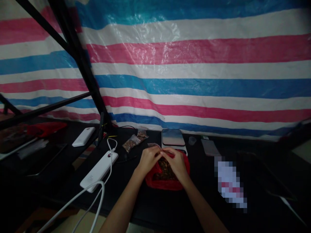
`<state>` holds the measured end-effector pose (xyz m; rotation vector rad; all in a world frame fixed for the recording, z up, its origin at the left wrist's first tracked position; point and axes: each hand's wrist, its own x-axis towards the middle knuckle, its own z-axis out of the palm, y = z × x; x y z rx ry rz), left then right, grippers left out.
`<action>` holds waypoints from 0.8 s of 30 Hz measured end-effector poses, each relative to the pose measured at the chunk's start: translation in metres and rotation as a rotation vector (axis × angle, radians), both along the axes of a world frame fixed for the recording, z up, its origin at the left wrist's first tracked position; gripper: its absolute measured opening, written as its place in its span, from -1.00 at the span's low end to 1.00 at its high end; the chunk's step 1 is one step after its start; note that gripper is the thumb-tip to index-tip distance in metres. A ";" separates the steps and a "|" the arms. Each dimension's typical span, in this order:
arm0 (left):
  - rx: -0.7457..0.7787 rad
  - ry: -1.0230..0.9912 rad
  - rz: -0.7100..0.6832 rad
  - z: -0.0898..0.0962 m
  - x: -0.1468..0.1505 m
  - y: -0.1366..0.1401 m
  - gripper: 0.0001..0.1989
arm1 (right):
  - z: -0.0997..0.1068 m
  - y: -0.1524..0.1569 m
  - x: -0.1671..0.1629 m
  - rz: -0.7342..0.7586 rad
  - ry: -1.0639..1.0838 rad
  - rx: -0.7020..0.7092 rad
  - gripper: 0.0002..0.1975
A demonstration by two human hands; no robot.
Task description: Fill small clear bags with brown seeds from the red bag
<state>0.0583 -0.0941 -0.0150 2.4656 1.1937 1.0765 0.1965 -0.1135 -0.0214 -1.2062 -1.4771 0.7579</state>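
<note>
My left hand (148,159) and my right hand (175,162) meet over a red container (159,184) filled with brown dried bits on a black table (136,200). Between the fingertips of both hands is a small clear packet (155,146), its lower part hidden by my fingers. Just behind my hands sits a small digital scale (173,137) with a shiny top plate. Two filled clear packets (134,140) of the brown bits lie to the left of the scale.
A white power bank (99,170) with white cables lies at left, another white one (84,136) farther back. A small clear cup (192,140) and a flat grey item (210,147) lie right of the scale. A striped tarp (194,64) hangs behind; black frame bars (80,61) stand left.
</note>
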 end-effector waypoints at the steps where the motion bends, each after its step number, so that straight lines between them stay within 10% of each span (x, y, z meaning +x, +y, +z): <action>1: 0.008 0.045 0.005 0.000 0.000 0.000 -0.80 | -0.001 0.001 0.001 -0.009 -0.034 -0.002 -0.84; 13: -0.146 0.101 -0.066 0.003 0.005 0.000 -0.74 | 0.007 -0.004 0.007 -0.238 -0.527 0.087 -0.79; 24: -0.203 0.136 -0.033 0.004 0.008 -0.004 -0.79 | -0.001 0.002 0.006 -0.102 -0.399 0.073 -0.85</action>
